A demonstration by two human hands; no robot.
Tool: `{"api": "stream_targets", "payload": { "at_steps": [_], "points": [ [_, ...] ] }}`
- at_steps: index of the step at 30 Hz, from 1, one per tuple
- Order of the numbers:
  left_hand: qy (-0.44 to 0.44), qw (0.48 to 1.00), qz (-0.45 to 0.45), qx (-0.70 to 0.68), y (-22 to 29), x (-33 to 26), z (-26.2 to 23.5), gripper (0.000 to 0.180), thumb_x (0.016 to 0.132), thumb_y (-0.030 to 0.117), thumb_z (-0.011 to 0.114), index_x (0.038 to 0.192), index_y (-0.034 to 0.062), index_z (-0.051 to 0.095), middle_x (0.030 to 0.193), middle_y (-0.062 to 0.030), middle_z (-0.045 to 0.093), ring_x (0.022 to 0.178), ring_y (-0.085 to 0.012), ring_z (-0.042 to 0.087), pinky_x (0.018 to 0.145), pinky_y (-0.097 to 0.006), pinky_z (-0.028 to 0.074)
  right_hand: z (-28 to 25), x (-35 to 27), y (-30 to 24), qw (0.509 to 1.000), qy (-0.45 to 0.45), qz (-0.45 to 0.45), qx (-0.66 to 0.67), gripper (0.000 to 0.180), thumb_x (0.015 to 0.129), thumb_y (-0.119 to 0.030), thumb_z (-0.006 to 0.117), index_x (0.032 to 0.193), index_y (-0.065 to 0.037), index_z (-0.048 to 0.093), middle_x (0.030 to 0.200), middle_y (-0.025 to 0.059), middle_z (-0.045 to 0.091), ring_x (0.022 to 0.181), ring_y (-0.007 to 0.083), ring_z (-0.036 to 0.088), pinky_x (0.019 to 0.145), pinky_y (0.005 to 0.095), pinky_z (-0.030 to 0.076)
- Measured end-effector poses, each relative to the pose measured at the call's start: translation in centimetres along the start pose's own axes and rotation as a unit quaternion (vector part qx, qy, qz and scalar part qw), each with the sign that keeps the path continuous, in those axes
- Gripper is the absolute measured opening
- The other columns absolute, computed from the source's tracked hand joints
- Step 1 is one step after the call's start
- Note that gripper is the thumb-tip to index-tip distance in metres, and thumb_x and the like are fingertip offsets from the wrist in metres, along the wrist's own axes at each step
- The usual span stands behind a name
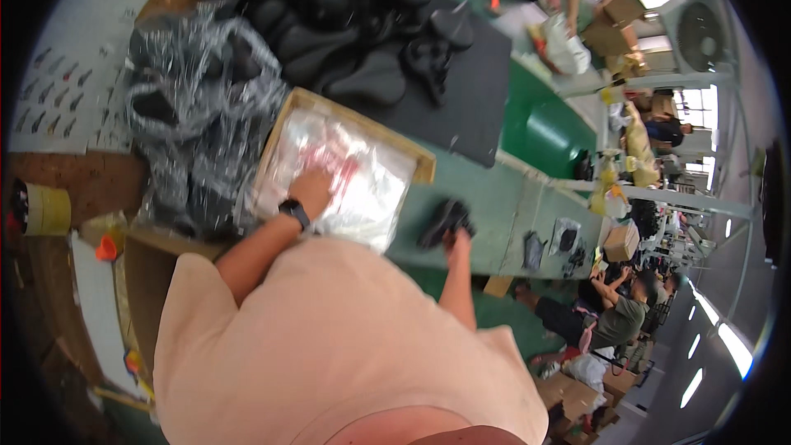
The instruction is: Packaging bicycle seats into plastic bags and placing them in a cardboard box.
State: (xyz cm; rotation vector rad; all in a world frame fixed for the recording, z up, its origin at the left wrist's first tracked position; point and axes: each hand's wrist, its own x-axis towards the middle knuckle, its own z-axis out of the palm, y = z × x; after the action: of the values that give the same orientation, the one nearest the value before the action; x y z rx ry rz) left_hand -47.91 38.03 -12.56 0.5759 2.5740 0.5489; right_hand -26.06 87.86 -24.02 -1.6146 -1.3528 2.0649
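Note:
My left hand [311, 190], with a dark watch on the wrist, rests on a stack of clear plastic bags [371, 189] with red print. The bags lie in a shallow tan box [426, 163] in front of me. The fingers of that hand blend into the shiny plastic, so their grip is unclear. To the right of the box, my right hand [458, 239] is closed on the near end of a black bicycle saddle [446, 221], just over the green bench top.
Many black bicycle saddles [367, 78] lie piled on a dark mat [482, 91] beyond the box. Plastic-wrapped saddles [198, 107] stand at the left. A small bagged black item [534, 250] lies farther along the bench [494, 198]. Other people [618, 313] are at the right.

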Motion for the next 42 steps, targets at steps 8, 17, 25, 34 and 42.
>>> {"api": "stream_targets", "payload": {
  "at_steps": [8,17,25,34,42],
  "points": [
    [-0.060,0.981,0.182,-0.005,8.6,2.7,11.7,0.044,0.089,0.044,0.082,0.113,0.0084,0.075,0.113,-0.0181,0.075,0.108,-0.0391,0.072,0.092,-0.052,0.058,-2.9,-15.7,16.3,0.935,0.182,-0.226,-0.202,0.073,0.081,-0.023,0.084,0.143,0.005,0.059,0.115,0.0178,0.072,0.108,0.0284,0.068,0.100,0.0402,0.053],
    [-0.021,0.996,0.037,-0.081,8.5,0.1,10.8,0.029,0.099,0.032,0.066,0.108,0.0068,0.079,0.109,-0.0208,0.077,0.105,-0.0423,0.073,0.092,-0.051,0.057,-1.0,-18.1,17.2,0.881,0.193,-0.081,-0.425,0.130,0.067,-0.041,0.098,0.162,0.006,0.023,0.145,0.0321,0.056,0.135,0.0466,0.057,0.115,0.0517,0.048],
    [0.064,0.905,0.071,-0.415,8.6,-4.9,4.6,0.028,0.093,0.025,0.082,0.098,-0.0032,0.080,0.077,-0.0133,0.078,0.066,-0.0181,0.075,0.066,-0.033,0.059,-2.1,-14.7,13.1,0.990,-0.061,0.117,-0.044,0.052,0.079,-0.043,0.094,0.114,-0.013,0.070,0.104,0.0025,0.071,0.094,0.0226,0.068,0.079,0.0456,0.056],
    [0.092,0.923,0.109,-0.356,8.2,-11.1,2.0,0.025,0.098,0.026,0.074,0.103,0.0034,0.083,0.082,-0.0122,0.080,0.072,-0.0240,0.077,0.069,-0.036,0.059,2.6,-35.9,1.0,0.945,-0.291,-0.017,0.146,0.040,0.101,-0.020,0.076,0.133,-0.002,0.060,0.109,0.0146,0.075,0.094,0.0279,0.076,0.085,0.0425,0.065],
    [0.179,0.898,0.346,-0.202,11.5,-11.3,5.2,0.011,0.086,0.013,0.080,0.088,0.0027,0.080,0.076,-0.0120,0.078,0.067,-0.0193,0.074,0.066,-0.036,0.059,9.9,-39.0,-1.4,0.881,-0.461,0.077,0.075,0.052,0.096,-0.003,0.073,0.144,0.000,0.052,0.117,0.0232,0.075,0.103,0.0308,0.078,0.090,0.0434,0.067]
  ]
}}
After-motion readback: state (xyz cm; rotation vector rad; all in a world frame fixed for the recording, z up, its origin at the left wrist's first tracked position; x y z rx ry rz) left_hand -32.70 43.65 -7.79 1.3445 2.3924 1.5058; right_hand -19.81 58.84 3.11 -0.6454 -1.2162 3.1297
